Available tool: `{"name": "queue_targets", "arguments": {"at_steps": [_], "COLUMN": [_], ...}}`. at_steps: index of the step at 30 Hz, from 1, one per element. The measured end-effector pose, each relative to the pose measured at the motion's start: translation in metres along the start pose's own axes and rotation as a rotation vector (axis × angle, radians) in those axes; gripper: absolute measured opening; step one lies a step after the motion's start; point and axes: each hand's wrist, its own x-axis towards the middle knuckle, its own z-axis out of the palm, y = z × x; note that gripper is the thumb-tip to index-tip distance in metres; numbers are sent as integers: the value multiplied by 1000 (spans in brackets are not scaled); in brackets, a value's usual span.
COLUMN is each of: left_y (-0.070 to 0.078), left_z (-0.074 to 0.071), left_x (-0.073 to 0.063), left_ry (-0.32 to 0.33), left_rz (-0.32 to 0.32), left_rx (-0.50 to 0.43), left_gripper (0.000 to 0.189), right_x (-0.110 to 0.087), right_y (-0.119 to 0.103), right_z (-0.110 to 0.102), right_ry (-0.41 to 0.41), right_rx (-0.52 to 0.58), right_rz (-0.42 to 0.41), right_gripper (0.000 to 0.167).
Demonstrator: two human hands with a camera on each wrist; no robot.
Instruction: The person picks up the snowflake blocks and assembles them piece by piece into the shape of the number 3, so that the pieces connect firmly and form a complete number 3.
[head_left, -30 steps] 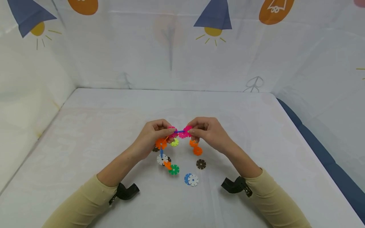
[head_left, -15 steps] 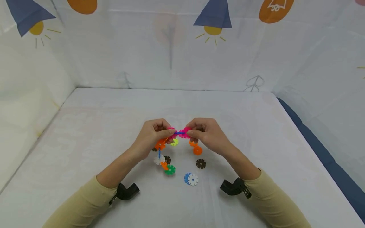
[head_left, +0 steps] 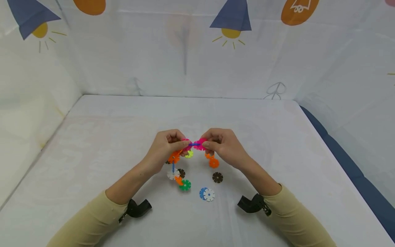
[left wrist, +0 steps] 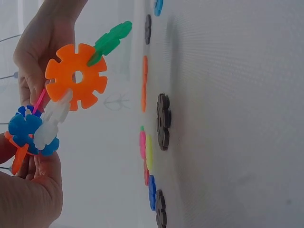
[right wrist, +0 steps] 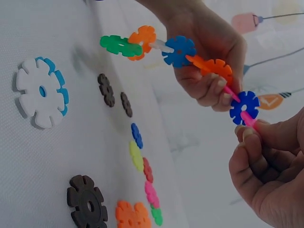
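A chain of slotted plastic snowflake discs hangs between the hands. In the head view my left hand [head_left: 163,147] pinches a pink disc on the chain, and my right hand [head_left: 225,145] pinches another pink disc [right wrist: 248,119]. A dark blue disc [right wrist: 244,105], standing edge-on in the head view, joins the two pink ones. From my left hand trail an orange disc [right wrist: 219,71], a lighter blue disc [right wrist: 179,51], a white disc [right wrist: 161,46], an orange disc [left wrist: 90,71] and a green disc [left wrist: 114,40] at the end. Fingers hide parts of both pink discs.
Loose discs lie on the white table [head_left: 123,120] under the hands: a brown one [head_left: 217,177], a white one [head_left: 209,195] overlapping a blue one, orange ones [head_left: 214,163], a yellow one [head_left: 189,155] and others. A patterned white curtain [head_left: 154,51] rises behind the table.
The chain's hanging end has swung left, then slightly back right. Both hands keep their pinch, and the right hand sits a little lower and nearer the left.
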Motion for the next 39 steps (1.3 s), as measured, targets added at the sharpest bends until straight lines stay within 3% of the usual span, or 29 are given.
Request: {"name": "queue_targets", "arguments": {"at_steps": [11,17,24,30,39], "left_y": [2,2,0,-1,-2], "left_z": [-2,-3,-6,-7,-7], "left_x": [1,2,6,6,7], "left_ry": [1,-45,-58,-52,-122], "left_rz": [24,37,-6,-41,-58], "left_rx": [11,-8,-6,79,108], "left_gripper": [19,17,21,25,23], "right_x": [1,2,4,5,4], "right_y": [-1,4,8,11,9], "right_z": [1,1,1,0,4], "right_ry": [26,24,7,-22,-77], "right_rx": [-29,57,117,138,139], "right_rz": [9,7,3,3,26], "right_gripper": [8,9,13,12,17]}}
